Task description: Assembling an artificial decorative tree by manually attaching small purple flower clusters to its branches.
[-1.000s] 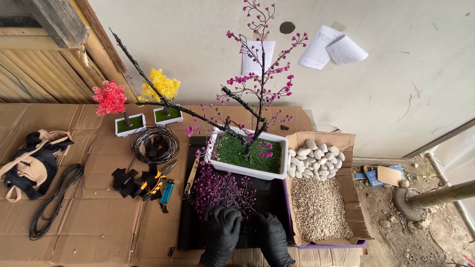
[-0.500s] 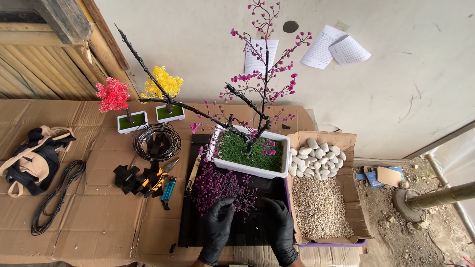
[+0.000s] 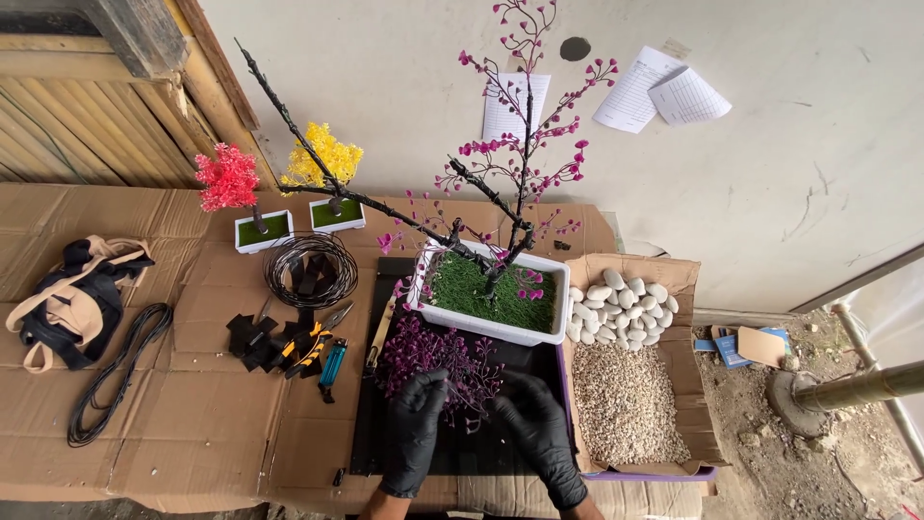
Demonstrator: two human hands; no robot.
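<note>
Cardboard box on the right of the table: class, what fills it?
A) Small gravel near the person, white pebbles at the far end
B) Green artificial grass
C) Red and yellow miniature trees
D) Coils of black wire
A: the cardboard box holds fine gravel in its near part and smooth white pebbles at its far end, beside the white planter.

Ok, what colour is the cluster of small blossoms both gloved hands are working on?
Purple-magenta; the blossom cluster on the black mat shows best in the head view.
</note>
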